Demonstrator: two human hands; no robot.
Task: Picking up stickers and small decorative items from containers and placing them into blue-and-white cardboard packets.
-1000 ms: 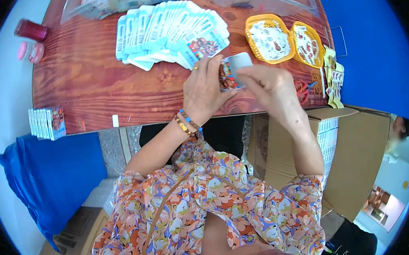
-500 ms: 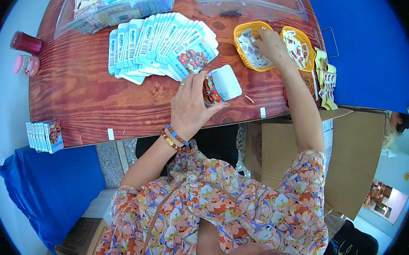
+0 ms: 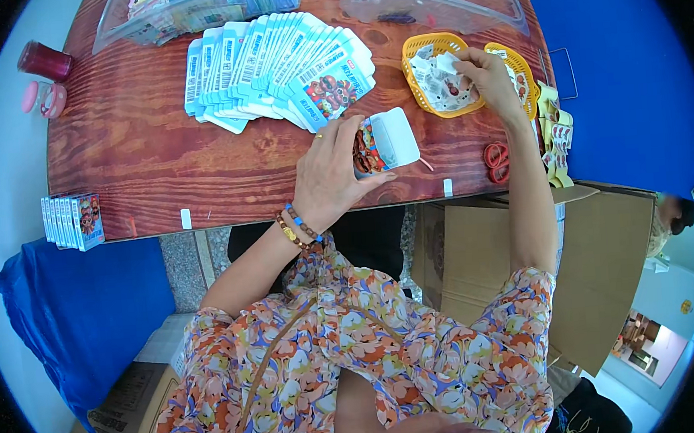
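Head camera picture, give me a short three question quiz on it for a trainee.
1. True or false: the left hand holds a small open box.
2. Where is the right hand? A) in the yellow basket B) on the red scissors C) on the fanned flat boxes
3. Fill in: the stack of finished boxes stands at the table's ____ edge.

Key: 1 true; 2 A; 3 left.

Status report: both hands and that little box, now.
Left hand holds small open box. Right hand picks a packet in yellow basket. Nothing in the way.
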